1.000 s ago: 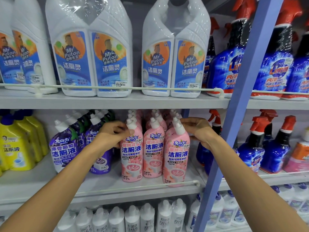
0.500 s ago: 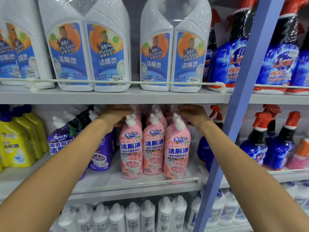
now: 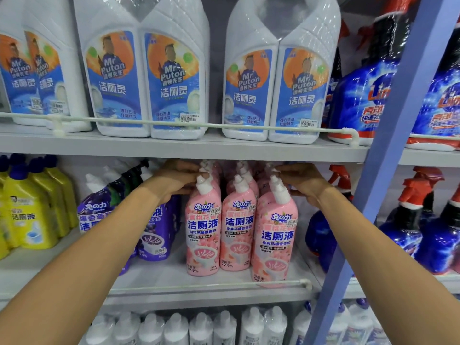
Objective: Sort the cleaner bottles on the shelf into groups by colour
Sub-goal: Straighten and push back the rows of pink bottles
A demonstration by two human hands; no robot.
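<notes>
Both hands worked at the necks of the pink bottles [image 3: 239, 227], which stood in 3 front columns on the middle shelf [image 3: 174, 275], with more pink bottles ranked behind them.

**Grip state**
- The left hand [image 3: 174, 179] was curled beside the white cap of the left column, fingertips [image 3: 202, 174] touching the caps just behind the front bottle. Whether it had closed on a neck could not be told.
- The right hand [image 3: 302, 180] reached in from the right, fingers [image 3: 280, 170] pinched at a white cap in the right column. It appeared closed on that cap, but the hold was partly hidden.

**Position of the task items relative to the grip**
- The pink group lay between the 2 hands, its bodies below both palms.
- The purple bottles [image 3: 155, 235] stood just beside the group on the left, behind the left forearm.
- The yellow bottles [image 3: 32, 215] stood well apart at the far left.

**Hazards (judgement)**
1. Contact was at cap level only. A push there would likely tip a tall, narrow bottle, and the close ranks could fall like dominoes.
2. The front right bottle stood touching the guard rail [image 3: 199, 286]. A forward pull could lean it over the rail.
3. The shelf above [image 3: 174, 148] sat close over the caps, so a straight lift risked jamming knuckles or cap.
4. The left forearm crossed the purple bottles; a sideways sweep could knock them.
</notes>
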